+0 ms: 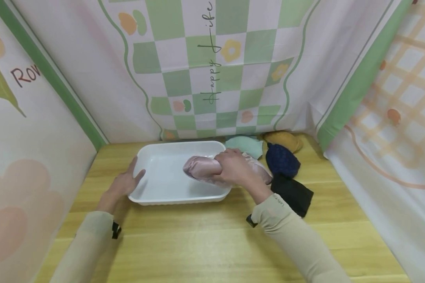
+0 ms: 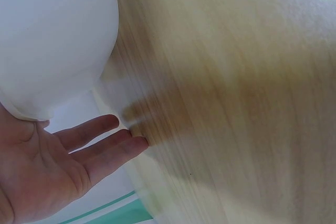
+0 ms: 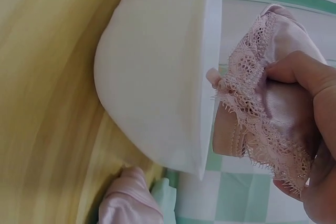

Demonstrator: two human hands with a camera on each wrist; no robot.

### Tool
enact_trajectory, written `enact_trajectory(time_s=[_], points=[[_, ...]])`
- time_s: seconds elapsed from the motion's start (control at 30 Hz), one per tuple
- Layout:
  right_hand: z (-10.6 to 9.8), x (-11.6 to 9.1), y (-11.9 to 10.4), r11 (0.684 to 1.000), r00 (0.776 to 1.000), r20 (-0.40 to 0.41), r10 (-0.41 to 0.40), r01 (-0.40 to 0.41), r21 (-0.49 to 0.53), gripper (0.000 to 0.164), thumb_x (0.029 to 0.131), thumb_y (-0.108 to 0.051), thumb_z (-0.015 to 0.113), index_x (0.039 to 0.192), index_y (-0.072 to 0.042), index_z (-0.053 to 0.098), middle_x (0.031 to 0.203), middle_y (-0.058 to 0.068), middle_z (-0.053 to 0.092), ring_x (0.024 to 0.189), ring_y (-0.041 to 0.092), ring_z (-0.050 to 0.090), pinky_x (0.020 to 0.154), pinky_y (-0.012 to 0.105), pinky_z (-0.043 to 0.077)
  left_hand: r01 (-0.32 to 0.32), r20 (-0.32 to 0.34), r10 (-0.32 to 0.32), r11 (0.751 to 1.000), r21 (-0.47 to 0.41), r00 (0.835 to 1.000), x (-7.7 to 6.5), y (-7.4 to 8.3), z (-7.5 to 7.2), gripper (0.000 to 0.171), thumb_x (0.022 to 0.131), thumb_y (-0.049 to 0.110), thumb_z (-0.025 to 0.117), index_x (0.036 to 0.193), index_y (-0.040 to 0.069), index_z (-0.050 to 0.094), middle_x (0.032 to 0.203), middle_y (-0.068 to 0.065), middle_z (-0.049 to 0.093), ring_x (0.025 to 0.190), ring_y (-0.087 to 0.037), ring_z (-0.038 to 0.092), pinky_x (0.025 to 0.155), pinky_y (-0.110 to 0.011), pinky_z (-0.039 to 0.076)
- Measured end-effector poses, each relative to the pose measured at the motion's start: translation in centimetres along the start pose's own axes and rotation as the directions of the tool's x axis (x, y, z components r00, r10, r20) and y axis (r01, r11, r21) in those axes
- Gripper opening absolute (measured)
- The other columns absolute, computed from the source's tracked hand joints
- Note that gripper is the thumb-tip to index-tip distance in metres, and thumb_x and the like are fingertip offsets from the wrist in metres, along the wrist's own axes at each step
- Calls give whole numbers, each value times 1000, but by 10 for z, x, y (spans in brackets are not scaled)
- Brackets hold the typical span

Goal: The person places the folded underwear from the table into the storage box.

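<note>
My right hand (image 1: 235, 167) grips a folded pink satin bra (image 1: 202, 168) over the right part of a white tray (image 1: 163, 199). In the right wrist view the bra (image 3: 283, 106) shows lace trim, with my thumb pressed on the satin. At the tray's left end, my left hand (image 1: 124, 182) rests against the rim, its thumb over the inner side. The left wrist view shows this hand (image 2: 52, 171) with straight fingers beside the tray's outer wall (image 2: 58, 40). Another pink satin piece (image 1: 260, 169) lies right of the tray, partly hidden by my right hand.
Right of the tray lie a mint piece (image 1: 246, 145), a mustard piece (image 1: 284, 140), a navy piece (image 1: 282, 161) and a black piece (image 1: 293, 194) of cloth. The wooden table (image 1: 184, 239) meets printed curtains at the back and sides.
</note>
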State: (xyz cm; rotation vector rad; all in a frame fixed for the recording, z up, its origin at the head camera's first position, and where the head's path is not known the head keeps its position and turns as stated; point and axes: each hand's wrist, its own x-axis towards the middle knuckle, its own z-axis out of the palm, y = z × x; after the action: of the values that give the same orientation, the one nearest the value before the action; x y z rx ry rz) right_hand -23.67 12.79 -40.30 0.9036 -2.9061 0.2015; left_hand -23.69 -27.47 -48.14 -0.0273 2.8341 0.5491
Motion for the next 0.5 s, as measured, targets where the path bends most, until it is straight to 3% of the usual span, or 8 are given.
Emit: enact_trajectory(time_s=[0.5], points=[[25,10,-14,999,999,15,-37,38,-18,43,76,-47,81,103,-16,71,99,-1,72,98,22,61,104,48,44,-8,-7,8,1000,-5,1000,2,-3,2,89,96,75,12,157,19,-23,146,-42,37,121,-59,53,104,-65,43]])
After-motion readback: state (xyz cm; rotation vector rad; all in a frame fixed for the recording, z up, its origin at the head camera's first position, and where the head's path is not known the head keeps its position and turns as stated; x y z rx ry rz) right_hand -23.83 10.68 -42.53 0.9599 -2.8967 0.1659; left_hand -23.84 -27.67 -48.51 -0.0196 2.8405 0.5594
